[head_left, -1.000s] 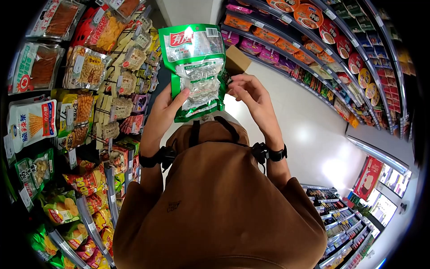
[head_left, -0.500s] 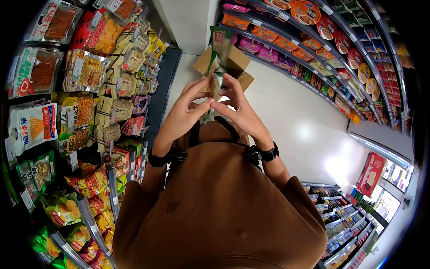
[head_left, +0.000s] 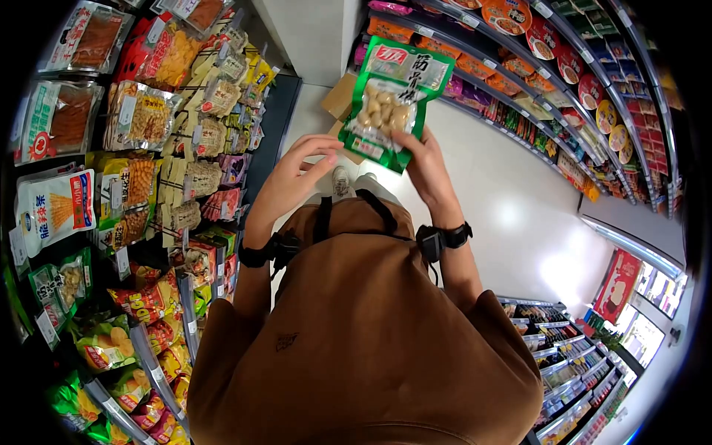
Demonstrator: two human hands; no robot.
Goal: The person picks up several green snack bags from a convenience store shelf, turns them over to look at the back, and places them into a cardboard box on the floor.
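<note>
A green snack packet (head_left: 387, 107) with a clear window faces me, showing pale round pieces inside. My right hand (head_left: 429, 169) grips its lower right edge, thumb on the front and the fingers hidden behind. Close to the packet's lower left side is my left hand (head_left: 295, 178), its fingers partly stretched out with nothing in them. Behind the packet, a cardboard box (head_left: 340, 96) stands on the floor, mostly covered from view.
To my left, a rack holds hanging snack packets (head_left: 141, 115) and, lower down, chip bags (head_left: 107, 345). Shelves with instant noodle bowls (head_left: 506, 16) curve along the right. Pale floor (head_left: 497, 215) runs between them, and more shelves (head_left: 556, 356) stand at lower right.
The packet has turned from edge-on to showing its broad face and has moved slightly right. My left hand has let go of it and drawn left; my right hand keeps its hold.
</note>
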